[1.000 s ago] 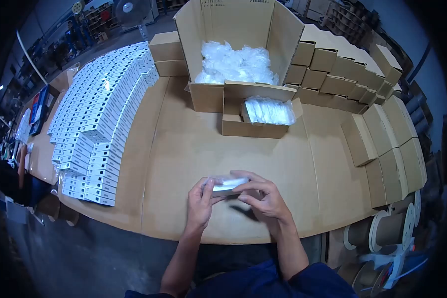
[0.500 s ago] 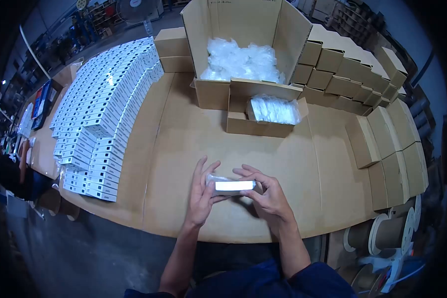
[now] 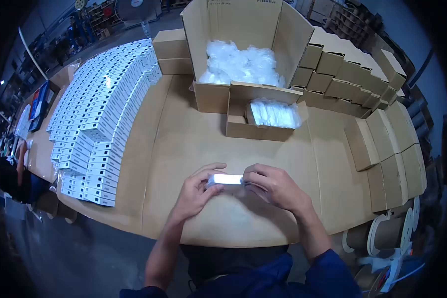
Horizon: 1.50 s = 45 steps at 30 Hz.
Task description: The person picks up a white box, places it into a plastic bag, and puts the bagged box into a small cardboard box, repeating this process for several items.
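Note:
A small white box point(image 3: 228, 179), apparently in a clear plastic bag, is held level over the front middle of the cardboard-covered table point(image 3: 193, 149). Its bright face is washed out by glare. My left hand point(image 3: 195, 192) grips the left end, thumb below and fingers along the far side. At the right end, the curled fingers of my right hand point(image 3: 275, 187) pinch the box or its wrapping; the fingertips are partly hidden. Beyond my hands stands an open carton point(image 3: 258, 131) with a row of plastic-wrapped packs point(image 3: 274, 113) inside it.
Stacked white boxes point(image 3: 102, 119) cover the left side. A large open carton point(image 3: 293, 49) of clear plastic bags point(image 3: 241, 62) stands at the back. Brown cartons point(image 3: 375, 144) line the right and back right. A person point(image 3: 10, 174) is at the far left, and spools point(image 3: 382, 236) stand below right.
My right hand has turned and moved to the box's right end, its fingers now more curled. My left fingers have folded closer around the left end. The box has shifted slightly away from me.

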Available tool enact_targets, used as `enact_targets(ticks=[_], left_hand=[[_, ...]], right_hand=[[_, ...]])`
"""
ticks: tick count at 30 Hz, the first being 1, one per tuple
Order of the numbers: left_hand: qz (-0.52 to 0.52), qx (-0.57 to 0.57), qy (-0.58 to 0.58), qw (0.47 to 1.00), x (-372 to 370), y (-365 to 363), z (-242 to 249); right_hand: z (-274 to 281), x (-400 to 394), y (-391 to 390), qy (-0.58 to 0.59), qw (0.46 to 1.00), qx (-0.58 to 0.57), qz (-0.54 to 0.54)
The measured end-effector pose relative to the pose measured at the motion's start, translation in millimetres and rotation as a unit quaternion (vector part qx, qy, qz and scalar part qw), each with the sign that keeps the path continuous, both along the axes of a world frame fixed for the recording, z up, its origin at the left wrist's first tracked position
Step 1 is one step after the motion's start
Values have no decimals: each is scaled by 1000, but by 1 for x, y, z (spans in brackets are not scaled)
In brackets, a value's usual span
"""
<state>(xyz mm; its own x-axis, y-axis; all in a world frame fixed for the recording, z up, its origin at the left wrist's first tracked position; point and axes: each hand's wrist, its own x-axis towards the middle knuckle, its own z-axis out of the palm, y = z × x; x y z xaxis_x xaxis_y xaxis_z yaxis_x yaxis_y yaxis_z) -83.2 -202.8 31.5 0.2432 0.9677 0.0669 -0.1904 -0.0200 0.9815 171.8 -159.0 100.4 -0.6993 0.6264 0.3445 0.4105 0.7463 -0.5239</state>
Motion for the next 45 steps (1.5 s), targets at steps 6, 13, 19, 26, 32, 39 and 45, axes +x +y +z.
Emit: enact_targets(ticks=[6, 13, 19, 26, 32, 39, 45], left_hand=[[-52, 2, 32, 998, -7, 40, 12], [75, 260, 384, 883, -15, 86, 33], [109, 401, 574, 706, -22, 134, 40], [109, 426, 568, 696, -25, 162, 41], [128, 377, 513, 760, -36, 162, 20], [122, 375, 526, 754, -37, 148, -11], [42, 315, 575, 754, -41, 140, -22]], right_hand=[[7, -5, 27, -12, 1000, 15, 16], [11, -3, 59, 115, 980, 79, -140], [0, -21, 89, 147, 931, 184, -278], [-30, -33, 116, 114, 935, 145, -302], [-46, -37, 128, 24, 927, 160, -338], [-51, -49, 126, -31, 913, 106, -393], [-49, -49, 112, -95, 903, 159, -387]])
